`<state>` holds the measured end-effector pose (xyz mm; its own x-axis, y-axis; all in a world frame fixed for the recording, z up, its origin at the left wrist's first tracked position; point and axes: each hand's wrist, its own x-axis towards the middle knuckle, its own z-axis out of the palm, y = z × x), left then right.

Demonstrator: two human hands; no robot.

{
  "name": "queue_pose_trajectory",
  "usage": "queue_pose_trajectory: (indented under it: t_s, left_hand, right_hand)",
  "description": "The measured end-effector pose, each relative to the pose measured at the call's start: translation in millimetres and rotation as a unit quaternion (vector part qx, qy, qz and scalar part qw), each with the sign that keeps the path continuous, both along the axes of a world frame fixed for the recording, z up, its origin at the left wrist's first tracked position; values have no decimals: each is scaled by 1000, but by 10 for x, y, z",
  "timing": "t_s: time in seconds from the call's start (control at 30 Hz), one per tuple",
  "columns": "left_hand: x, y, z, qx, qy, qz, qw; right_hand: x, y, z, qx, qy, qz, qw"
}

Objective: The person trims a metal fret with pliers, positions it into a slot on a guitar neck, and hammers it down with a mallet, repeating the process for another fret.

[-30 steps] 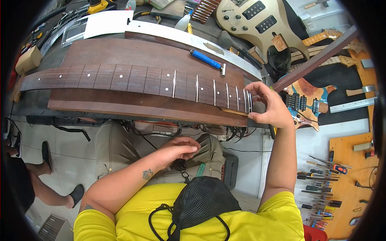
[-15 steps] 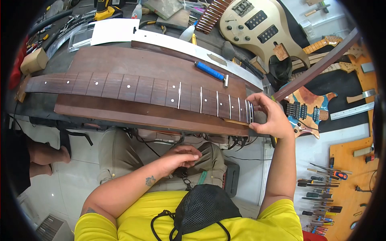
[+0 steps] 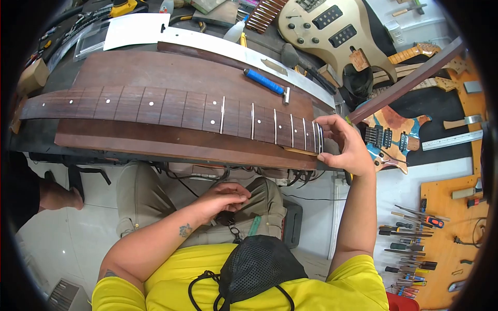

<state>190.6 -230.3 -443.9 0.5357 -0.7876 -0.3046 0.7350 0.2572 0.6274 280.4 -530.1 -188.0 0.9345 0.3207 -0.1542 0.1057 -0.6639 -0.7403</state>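
Observation:
A dark wooden guitar neck (image 3: 171, 111) with white dot inlays lies fretboard up. Several bright frets are seated toward its right end, while the slots farther left hold none. At that right end, my right hand (image 3: 345, 145) grips the neck between thumb and fingers. My left hand (image 3: 223, 200) rests over my lap, its fingers curled together; whether something small is in them is hidden. Beneath the neck is a brown board (image 3: 155, 70). A small hammer (image 3: 265, 82) with a blue handle lies on that board, behind the neck.
White card (image 3: 136, 32) and a long white strip (image 3: 218, 49) lie behind the board. A gold electric guitar (image 3: 324, 31) and a blue-and-wood guitar body (image 3: 391, 135) are at the right. Files and screwdrivers (image 3: 410, 246) line the lower right. Another person's leg (image 3: 59, 197) shows at left.
The whole view has shifted slightly, so the bench and neck appear farther left and higher. My right hand keeps its grip on the neck's end; my left hand stays curled over my lap.

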Motion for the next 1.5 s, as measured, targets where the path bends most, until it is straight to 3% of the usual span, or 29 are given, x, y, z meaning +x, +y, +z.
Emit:
queue_pose_trajectory:
  t_s: [0.37,0.63,1.2,1.4,1.5]
  left_hand:
    - [96,41,-325,-2,19,24,1000]
    - [97,51,-327,3,1,24,1000]
    - [114,60,-376,18,-16,31,999]
    - [114,44,-340,33,-28,24,999]
    - [125,40,-201,68,-100,-9,993]
  right_hand:
    - [-10,111,81,-53,-14,1,999]
    - [-35,143,101,-45,-17,-7,999]
    - [-78,337,258,-163,-55,2,985]
    - [-34,387,377,-196,-30,9,980]
    - [-4,380,411,-203,22,2,979]
